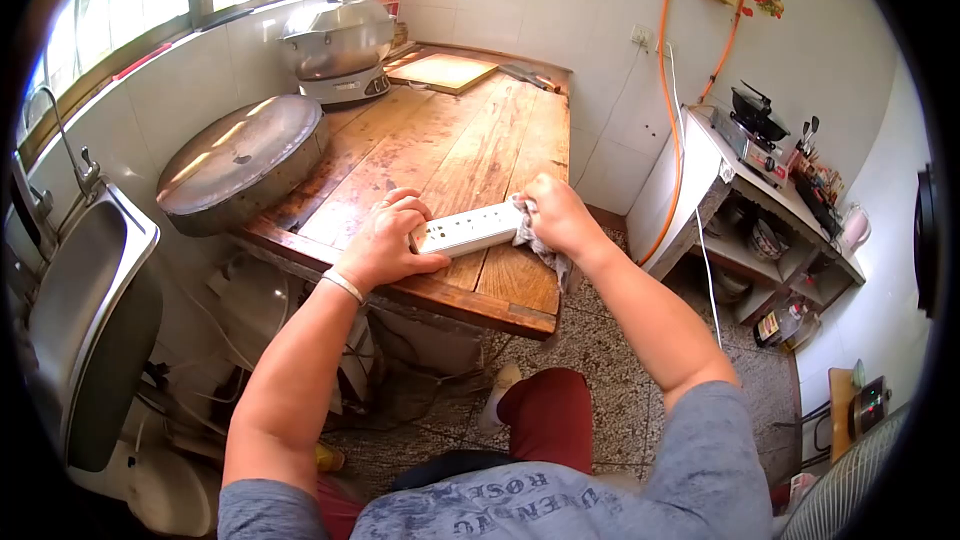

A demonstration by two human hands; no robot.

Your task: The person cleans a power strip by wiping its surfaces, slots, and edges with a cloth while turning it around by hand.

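A white power strip lies slantwise near the front edge of the wooden table, its row of sockets facing up. My left hand is closed on its left end, thumb along the near side. In my right hand is a bunched grey-white cloth, pressed against the strip's right end. Part of the cloth hangs down by the table's right corner. The fingers of my right hand partly hide that end of the strip.
A large round metal lid rests at the table's left, with an electric steamer pot behind it. Farther back lie a cutting board and a knife. A metal sink stands left; a stove with a black wok is right.
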